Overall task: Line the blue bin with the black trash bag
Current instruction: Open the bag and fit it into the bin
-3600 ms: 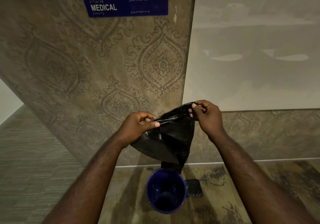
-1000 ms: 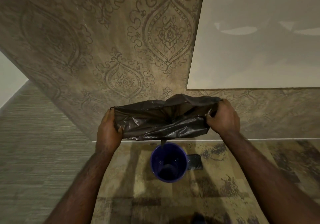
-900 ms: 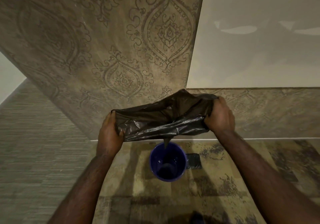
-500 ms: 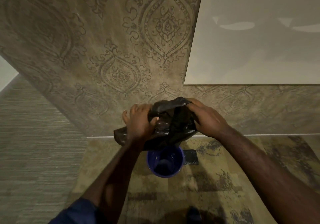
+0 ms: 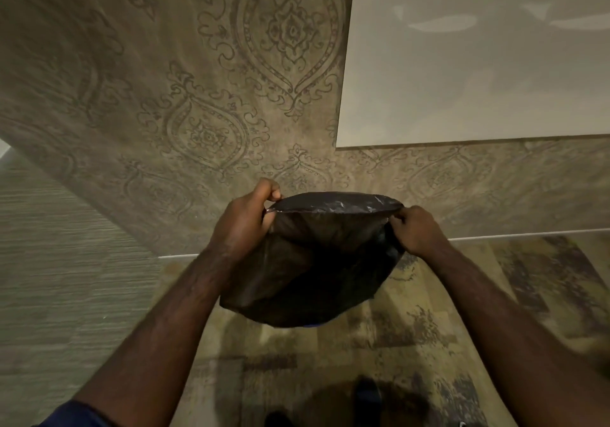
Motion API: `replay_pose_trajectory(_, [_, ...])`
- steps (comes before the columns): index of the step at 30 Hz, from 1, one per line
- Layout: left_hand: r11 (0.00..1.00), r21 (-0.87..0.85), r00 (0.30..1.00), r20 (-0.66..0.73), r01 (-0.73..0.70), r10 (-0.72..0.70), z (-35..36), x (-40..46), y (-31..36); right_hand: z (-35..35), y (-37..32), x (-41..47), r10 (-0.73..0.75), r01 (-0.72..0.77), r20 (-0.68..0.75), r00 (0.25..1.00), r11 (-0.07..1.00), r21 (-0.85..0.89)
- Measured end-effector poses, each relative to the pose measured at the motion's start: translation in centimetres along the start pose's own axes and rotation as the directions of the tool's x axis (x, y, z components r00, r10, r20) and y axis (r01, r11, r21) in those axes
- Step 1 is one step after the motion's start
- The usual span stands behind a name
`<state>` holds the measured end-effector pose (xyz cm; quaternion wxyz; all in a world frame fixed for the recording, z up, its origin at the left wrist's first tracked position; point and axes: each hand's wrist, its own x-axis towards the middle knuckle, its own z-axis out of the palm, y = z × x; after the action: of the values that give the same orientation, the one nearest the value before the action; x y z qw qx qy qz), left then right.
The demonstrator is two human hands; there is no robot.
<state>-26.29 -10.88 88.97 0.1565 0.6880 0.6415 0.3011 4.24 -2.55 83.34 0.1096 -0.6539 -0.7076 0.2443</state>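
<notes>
A person stands over a patterned carpet [image 5: 412, 327] at the foot of a damask-papered wall [image 5: 198, 96], holding a black trash bag [image 5: 310, 268] open in mid-air with both hands. The left hand [image 5: 244, 222] is closed on the left side of the bag's mouth, thumb and fingers pinching the film; the right hand [image 5: 416, 232] grips the opposite side in the same way, so that the far edge of the opening stretches taut between them and the rest of the bag balloons downward, creased and loose.

The blue bin [image 5: 312, 326] is almost wholly hidden behind the hanging bag; only a thin sliver of blue shows at the bag's lower edge, which suggests the bin sits on the floor directly below. Whether the bottom of the bag already touches or enters the bin cannot be told from this angle.

The job appears to be at its middle stage. The bag is unfolded, its mouth found and spread, and it seems lined up over the bin. Still to do, by the look of things: lower the bag into the bin, push its body down the inside and fold the mouth over the rim. A pale glossy panel [image 5: 478, 63] fills the upper right of the wall, and a blue sleeve [image 5: 72, 415] shows at the lower left.
</notes>
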Motion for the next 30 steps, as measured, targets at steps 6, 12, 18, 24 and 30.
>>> replay_pose_trajectory(6, [0.998,-0.043,0.997,-0.060,0.041,-0.044,-0.2,-0.7,0.5,2.4,-1.1,-1.9,0.318,-0.325,0.074,0.945,0.939,0.112])
replay_pose_trajectory(12, [0.980,-0.099,0.955,-0.229,0.171,-0.190,-0.3,-0.9,0.2,5.9,-2.2,-3.7,0.129,-0.144,-0.139,0.982,0.984,-0.101])
replay_pose_trajectory(18, [0.980,-0.021,0.941,-0.275,0.197,-0.195,-0.6,-1.9,-2.3,3.2,-1.8,-3.2,-0.176,0.142,-0.094,0.980,0.947,-0.289])
replay_pose_trajectory(24, [0.991,0.062,0.976,-0.192,0.118,-0.104,-1.1,-3.1,-4.9,0.8,-2.6,-2.0,0.017,-0.016,0.075,0.997,1.000,-0.015])
replay_pose_trajectory(30, [0.988,0.145,0.992,-0.121,0.054,-0.037,-0.8,-3.7,-7.3,1.2,-2.2,-2.0,-0.106,0.129,0.088,0.990,0.937,-0.325])
